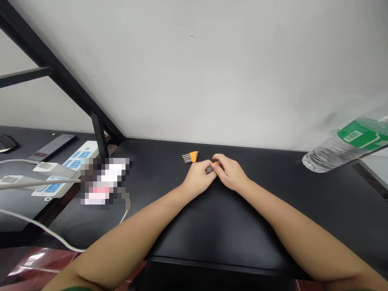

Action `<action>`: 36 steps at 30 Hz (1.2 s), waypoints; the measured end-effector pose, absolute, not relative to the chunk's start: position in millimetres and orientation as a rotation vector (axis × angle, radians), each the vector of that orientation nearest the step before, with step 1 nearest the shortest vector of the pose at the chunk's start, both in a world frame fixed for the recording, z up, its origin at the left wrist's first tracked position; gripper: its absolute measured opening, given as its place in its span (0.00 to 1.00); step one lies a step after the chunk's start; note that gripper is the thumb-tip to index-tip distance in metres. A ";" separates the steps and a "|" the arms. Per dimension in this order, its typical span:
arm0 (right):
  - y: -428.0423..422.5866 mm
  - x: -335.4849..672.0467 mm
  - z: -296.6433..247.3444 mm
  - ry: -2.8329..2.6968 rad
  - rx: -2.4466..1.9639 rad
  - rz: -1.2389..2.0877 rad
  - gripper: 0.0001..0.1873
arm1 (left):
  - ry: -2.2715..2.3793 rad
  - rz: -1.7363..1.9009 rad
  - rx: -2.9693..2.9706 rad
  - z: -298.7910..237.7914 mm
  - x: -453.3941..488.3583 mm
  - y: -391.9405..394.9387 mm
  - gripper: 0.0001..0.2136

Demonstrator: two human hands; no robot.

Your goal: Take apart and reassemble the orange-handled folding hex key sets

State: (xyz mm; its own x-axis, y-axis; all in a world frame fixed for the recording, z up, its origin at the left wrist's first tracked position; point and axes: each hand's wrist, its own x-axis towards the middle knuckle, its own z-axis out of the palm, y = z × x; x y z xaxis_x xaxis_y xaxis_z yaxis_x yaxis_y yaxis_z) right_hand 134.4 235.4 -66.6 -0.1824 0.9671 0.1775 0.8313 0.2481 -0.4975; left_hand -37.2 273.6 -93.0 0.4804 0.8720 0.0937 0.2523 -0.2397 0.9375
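Observation:
My left hand (198,178) and my right hand (232,173) meet at the middle of a black table (188,226). Both are closed round a small bundle of thin dark pins with an orange band (211,167), held between the fingertips just above the tabletop. A second, similar bundle of pins with an orange band (190,157) lies on the table just behind my left hand, close to the wall and apart from both hands.
A clear plastic water bottle with a green label (348,145) lies on its side at the right. A white power strip with blue sockets (68,167), plugs and white cables sit at the left beside a black metal frame post (100,141). A blurred-out object lies next to it.

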 end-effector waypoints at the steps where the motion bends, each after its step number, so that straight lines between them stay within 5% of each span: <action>1: 235.2 134.3 -65.6 -2.125 -1.641 0.361 0.14 | 0.948 0.776 1.719 -91.9 -36.1 272.2 0.09; 16: 252.1 154.8 -75.0 -1.984 -1.919 0.137 0.22 | 0.888 0.625 1.220 -93.3 -29.5 272.5 0.12; 27: 263.4 180.7 -74.4 -2.135 -2.310 0.014 0.20 | 1.110 0.524 1.838 -98.0 -51.5 293.7 0.16; 36: 261.2 180.1 -57.3 -2.024 -2.453 0.131 0.28 | 1.219 0.446 2.059 -99.3 -59.4 301.3 0.20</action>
State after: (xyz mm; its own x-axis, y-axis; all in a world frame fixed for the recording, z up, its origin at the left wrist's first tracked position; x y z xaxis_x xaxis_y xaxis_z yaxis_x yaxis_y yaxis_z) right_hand 180.1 261.2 -57.3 0.1882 0.9780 -0.0900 0.9814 -0.1907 -0.0202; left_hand -59.4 301.3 -99.3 0.4996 0.8646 -0.0529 0.6266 -0.3186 0.7112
